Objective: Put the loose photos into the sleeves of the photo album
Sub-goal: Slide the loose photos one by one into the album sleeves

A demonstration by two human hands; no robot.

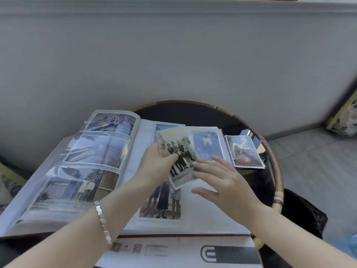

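A photo album (202, 215) lies open on a round table. Its left page (90, 157) carries three filled sleeves. On the right page a photo of three standing people (164, 202) sits low down and a blue photo (207, 145) near the top. My left hand (156, 169) pinches a loose group photo (177, 153) over the right page, thumb on its face. My right hand (224, 182) hovers with spread fingers, fingertips at that photo's lower right edge. A stack of loose photos (244, 151) lies to the right of the album.
The round table has a dark top and a wicker rim (274, 161). A white printed box (183, 250) lies under the album's near edge. A grey wall (173, 55) stands close behind. Tiled floor (313, 161) shows at the right.
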